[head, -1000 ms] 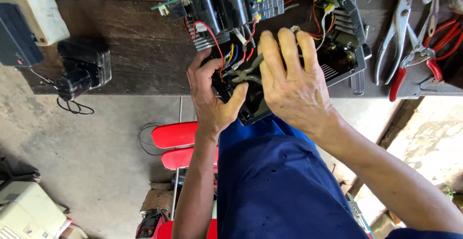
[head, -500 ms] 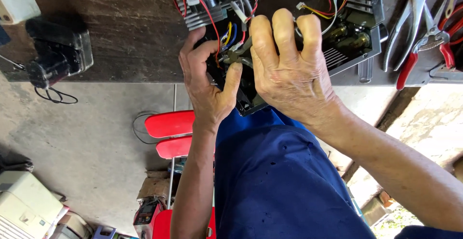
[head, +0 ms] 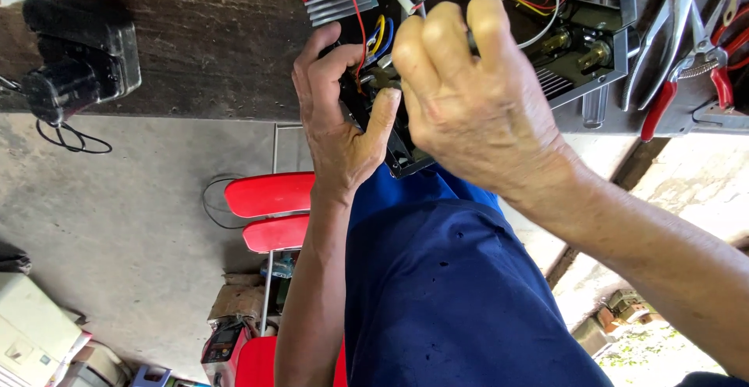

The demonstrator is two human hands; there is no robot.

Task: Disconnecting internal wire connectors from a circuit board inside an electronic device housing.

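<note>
On the dark wooden table (head: 211,36), at its near edge, lies an opened black electronic unit (head: 577,51) with coloured wires — the left hand (head: 339,122) grips its casing, fingers curled, the right hand (head: 476,98) closed around a small tool — pliers (head: 671,44) lie toward the right edge.

Right hand (head: 476,98) hides its tool — pliers (head: 686,36) cut off.

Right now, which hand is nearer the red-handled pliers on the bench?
Right. The right hand works at the opened device beside the red-handled pliers, not touching them; the left hand sits farther away, on the device's other side.
</note>
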